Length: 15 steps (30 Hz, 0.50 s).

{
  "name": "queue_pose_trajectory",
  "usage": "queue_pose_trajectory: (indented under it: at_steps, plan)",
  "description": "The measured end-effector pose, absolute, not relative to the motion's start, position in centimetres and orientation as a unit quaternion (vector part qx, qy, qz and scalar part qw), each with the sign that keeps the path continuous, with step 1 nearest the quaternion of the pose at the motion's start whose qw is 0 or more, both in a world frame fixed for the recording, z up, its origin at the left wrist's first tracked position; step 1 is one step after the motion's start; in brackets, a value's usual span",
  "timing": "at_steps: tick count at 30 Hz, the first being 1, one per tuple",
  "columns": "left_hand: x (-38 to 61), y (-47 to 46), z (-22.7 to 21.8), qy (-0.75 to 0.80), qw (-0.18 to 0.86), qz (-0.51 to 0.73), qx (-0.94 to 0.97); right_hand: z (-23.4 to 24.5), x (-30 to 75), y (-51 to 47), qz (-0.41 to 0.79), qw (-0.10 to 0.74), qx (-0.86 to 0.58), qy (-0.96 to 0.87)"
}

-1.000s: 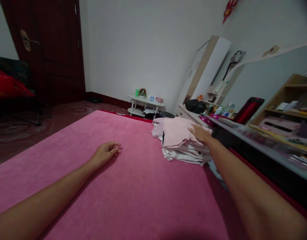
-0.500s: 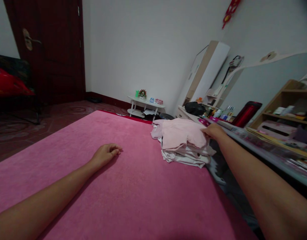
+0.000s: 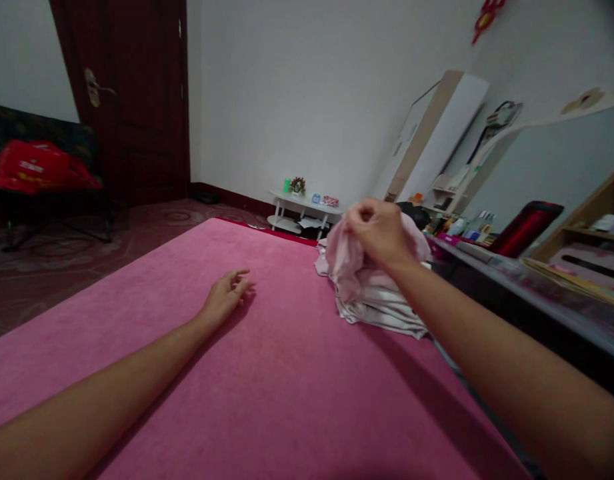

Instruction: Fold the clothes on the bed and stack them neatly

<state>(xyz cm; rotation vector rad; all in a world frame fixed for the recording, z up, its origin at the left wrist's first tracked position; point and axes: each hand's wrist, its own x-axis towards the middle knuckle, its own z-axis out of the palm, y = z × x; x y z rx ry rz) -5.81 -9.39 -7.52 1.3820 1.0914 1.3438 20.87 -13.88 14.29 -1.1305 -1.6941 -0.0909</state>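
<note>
My right hand [image 3: 379,230] pinches a light pink garment [image 3: 347,257] and holds part of it up above a pile of clothes. Folds of the cloth hang from my fingers, so its exact kind is unclear. Beneath it, the stack of pale folded clothes [image 3: 381,310] lies at the right edge of the pink bed cover [image 3: 267,380]. My left hand [image 3: 229,293] rests on the cover, left of the pile, with nothing in it and its fingers loosely apart.
Along the right side runs a dressing table [image 3: 517,280] with bottles [image 3: 479,227], a dark red cylinder [image 3: 527,227] and a mirror. A low white stand [image 3: 307,208] is by the far wall. A red bag [image 3: 41,167] sits on a chair at the left.
My right hand has moved left and up from the pile's right side, lifting the pink garment's edge. My left hand's fingers have spread slightly. The view has turned a little left.
</note>
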Motion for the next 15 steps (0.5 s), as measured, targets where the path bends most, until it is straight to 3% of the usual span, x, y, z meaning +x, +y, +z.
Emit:
queue_pose_trajectory:
  at_steps: [3,6,8,10,15]
  plan:
    - [-7.2,-9.4,-6.2,0.432,0.453,0.622,0.470,12.3,13.6,-17.4,0.057,0.382,-0.309,-0.869]
    - [-10.0,-8.3,-5.2,0.441,0.439,0.670,0.404,9.0,11.7,-18.0,0.107,0.442,-0.321,-0.831]
    - [-11.8,-7.4,-4.8,0.461,0.437,0.672,0.381,6.0,12.6,-16.4,0.125,0.507,-0.402,-0.752]
    - [-12.9,-6.7,-4.8,0.484,0.450,0.643,0.387,2.6,14.0,-14.2,0.132,0.507,-0.499,-0.690]
    - [-11.8,-6.5,-4.8,0.469,0.450,0.473,0.595,-4.7,15.4,-11.9,0.100,0.297,-0.591,-0.743]
